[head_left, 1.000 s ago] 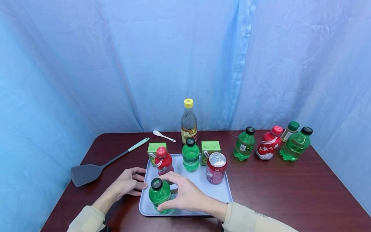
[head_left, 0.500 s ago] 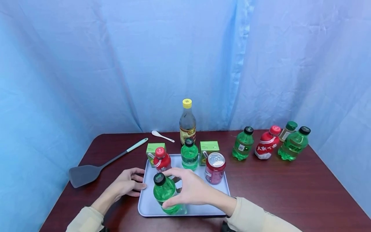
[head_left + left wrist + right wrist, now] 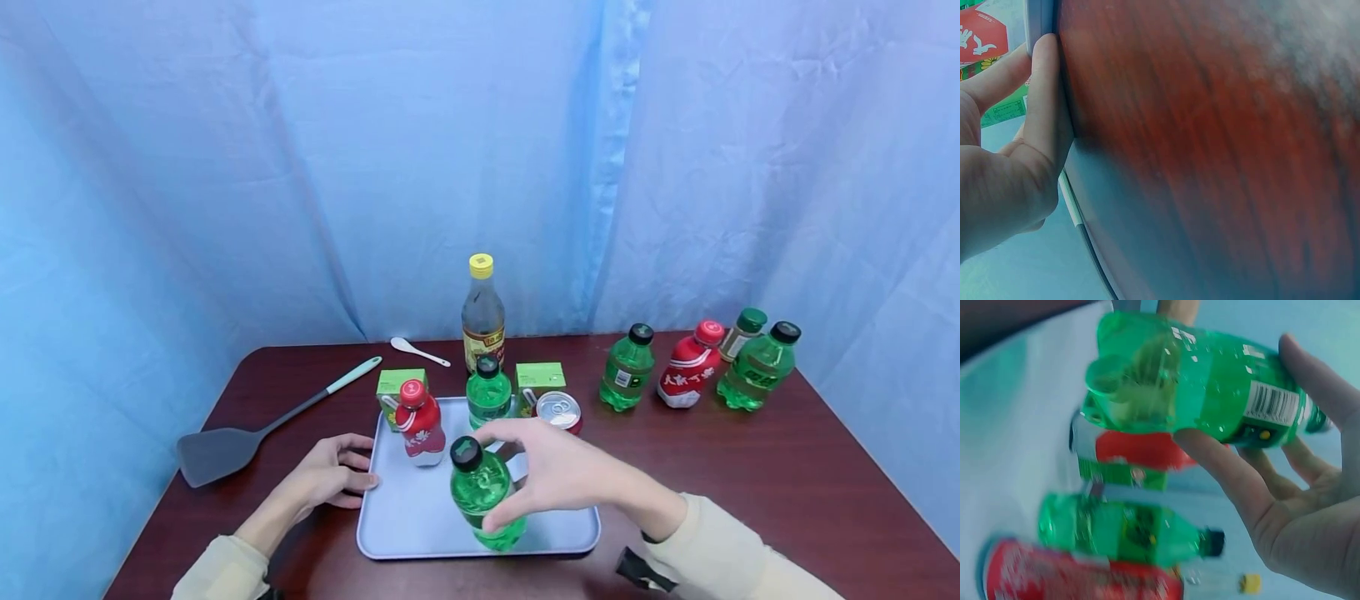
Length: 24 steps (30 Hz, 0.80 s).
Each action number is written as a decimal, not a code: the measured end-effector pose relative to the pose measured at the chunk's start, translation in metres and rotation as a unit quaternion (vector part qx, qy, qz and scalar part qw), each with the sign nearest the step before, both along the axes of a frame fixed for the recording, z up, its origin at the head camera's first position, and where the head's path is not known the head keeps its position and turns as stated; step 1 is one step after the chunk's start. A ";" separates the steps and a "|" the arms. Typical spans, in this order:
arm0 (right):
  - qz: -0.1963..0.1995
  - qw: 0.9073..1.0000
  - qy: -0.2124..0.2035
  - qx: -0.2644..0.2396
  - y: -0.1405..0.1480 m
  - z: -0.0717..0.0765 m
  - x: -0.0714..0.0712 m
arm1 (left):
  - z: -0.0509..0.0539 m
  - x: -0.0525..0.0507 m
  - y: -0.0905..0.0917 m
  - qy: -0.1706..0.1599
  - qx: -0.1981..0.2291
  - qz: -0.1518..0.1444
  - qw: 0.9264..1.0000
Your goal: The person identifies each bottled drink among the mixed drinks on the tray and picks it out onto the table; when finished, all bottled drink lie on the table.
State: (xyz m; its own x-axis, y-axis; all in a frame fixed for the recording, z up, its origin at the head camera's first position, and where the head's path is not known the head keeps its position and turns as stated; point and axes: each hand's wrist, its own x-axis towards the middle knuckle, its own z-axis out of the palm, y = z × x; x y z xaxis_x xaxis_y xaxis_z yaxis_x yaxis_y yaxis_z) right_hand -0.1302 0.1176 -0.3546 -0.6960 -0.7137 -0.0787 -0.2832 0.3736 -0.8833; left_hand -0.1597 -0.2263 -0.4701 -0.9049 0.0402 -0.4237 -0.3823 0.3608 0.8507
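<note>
right hand (image 3: 558,468) grips black-capped green soda bottle (image 3: 478,490), slightly tilted, over tray (image 3: 412,521); left hand (image 3: 330,473) touches tray's edge. bottle probably light, slick, thin-walled, likely dents if squeezed; best held round middle, thumb opposite fingers.

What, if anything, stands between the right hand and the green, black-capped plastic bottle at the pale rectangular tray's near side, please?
Nothing visible does: the right hand grips this green bottle between thumb and fingers. The silver-topped red metal can stands beyond that hand, partly hidden in the head view.
</note>
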 end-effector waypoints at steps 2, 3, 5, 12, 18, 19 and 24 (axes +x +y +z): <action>0.009 1.000 0.011 0.014 0.011 0.005 -0.002 | 0.000 0.000 0.000 0.001 0.002 -0.001 1.000; 0.014 1.000 0.015 0.018 0.017 0.007 -0.003 | 0.000 0.001 0.000 0.001 0.002 -0.001 1.000; 0.017 0.999 0.025 0.029 0.030 0.011 -0.006 | 0.001 0.001 0.000 0.003 0.003 -0.003 1.000; 0.037 0.994 0.099 0.037 0.075 0.019 -0.011 | 0.002 0.001 0.000 -0.002 -0.004 0.001 1.000; -0.005 0.992 0.119 0.038 0.108 0.019 -0.015 | 0.001 0.000 0.001 -0.003 -0.004 -0.002 1.000; -0.021 0.993 0.109 0.037 0.114 0.018 -0.016 | 0.001 0.000 0.001 -0.003 -0.003 -0.002 1.000; -0.107 0.991 0.078 0.032 0.137 0.010 -0.022 | 0.000 0.000 0.000 -0.005 -0.006 0.000 1.000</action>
State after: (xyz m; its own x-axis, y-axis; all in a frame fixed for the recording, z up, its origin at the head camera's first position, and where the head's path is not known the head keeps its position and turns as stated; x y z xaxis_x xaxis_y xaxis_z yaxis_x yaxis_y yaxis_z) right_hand -0.1518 0.2543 -0.3450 -0.8384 -0.5450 0.0023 -0.3229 0.4932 -0.8078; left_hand -0.1597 -0.2258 -0.4699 -0.9009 0.0345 -0.4326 -0.3904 0.3711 0.8426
